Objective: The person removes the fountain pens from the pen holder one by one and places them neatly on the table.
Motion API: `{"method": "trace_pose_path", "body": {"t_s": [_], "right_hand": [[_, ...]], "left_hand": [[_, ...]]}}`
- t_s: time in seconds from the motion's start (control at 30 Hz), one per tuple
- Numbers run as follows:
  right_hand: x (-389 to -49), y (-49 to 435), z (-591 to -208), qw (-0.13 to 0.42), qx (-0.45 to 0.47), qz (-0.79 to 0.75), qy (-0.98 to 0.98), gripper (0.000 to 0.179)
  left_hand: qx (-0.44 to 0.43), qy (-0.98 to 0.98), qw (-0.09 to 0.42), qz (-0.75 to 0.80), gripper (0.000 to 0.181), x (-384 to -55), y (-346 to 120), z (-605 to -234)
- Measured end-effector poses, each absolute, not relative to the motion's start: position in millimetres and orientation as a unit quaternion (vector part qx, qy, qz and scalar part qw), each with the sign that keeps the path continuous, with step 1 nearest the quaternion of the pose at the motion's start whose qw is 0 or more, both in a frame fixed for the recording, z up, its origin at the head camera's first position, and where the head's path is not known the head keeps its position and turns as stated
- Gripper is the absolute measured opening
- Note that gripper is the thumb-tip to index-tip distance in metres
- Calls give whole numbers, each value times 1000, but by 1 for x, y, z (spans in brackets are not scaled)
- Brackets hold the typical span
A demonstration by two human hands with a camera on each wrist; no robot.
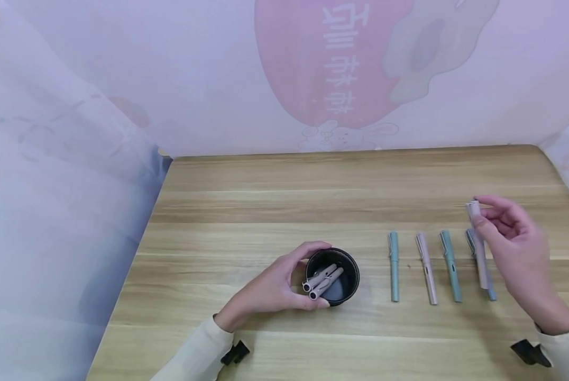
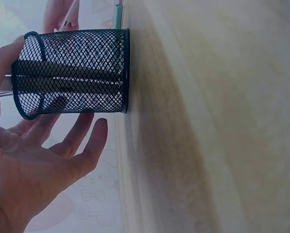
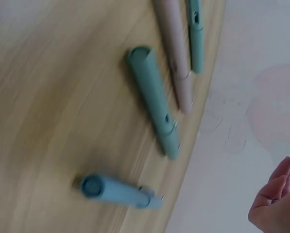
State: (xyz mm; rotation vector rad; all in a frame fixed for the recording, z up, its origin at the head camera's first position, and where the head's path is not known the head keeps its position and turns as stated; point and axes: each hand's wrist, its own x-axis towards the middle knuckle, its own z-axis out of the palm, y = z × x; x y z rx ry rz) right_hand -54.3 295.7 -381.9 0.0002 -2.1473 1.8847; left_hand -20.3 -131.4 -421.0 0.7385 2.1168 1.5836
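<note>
My left hand (image 1: 275, 280) grips a black mesh pen cup (image 2: 81, 48), thumb on the near side and fingers round the far side. The cup stands upright on the table, with two pale pink pens (image 1: 323, 281) leaning inside it. On the right, my right hand (image 1: 522, 248) pinches another pale pink pen (image 1: 480, 259) near its cap end, between thumb and fingertips. That pen hangs over a blue pen (image 3: 120, 190), partly hiding it in the head view.
Left of the blue pen lie a green pen (image 1: 450, 267), a pink pen (image 1: 427, 270) and another green pen (image 1: 394, 267), roughly parallel. The wooden table (image 1: 265, 196) meets a printed curtain (image 1: 208, 79) at the back.
</note>
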Motion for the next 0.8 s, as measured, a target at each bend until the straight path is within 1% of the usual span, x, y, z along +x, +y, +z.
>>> {"method": "trace_pose_path", "body": {"t_s": [0.17,0.27,0.5,0.6,0.73,0.8], "right_hand": [[-58,323,-389,118,-4,561,-819,39],[-59,340,-394,99,-1,533,-840,40],[-60,369,-404,35,-11,481,-876,38],[-62,377,-408,13,-14,441,-897,35],[-66,386,-413,-6,-10,401,-916,24],[-68,389,-415,-13,-4,390,-921,30]], "left_hand": [[260,755,200,567,94,-20,-131,-421],[258,755,202,568,94,-20,-131,-421],[263,757,196,566,94,-20,-132,-422],[262,757,196,566,93,-21,-132,-423],[258,757,198,566,92,-21,-132,-424],[258,757,198,567,92,-21,-132,-424]]}}
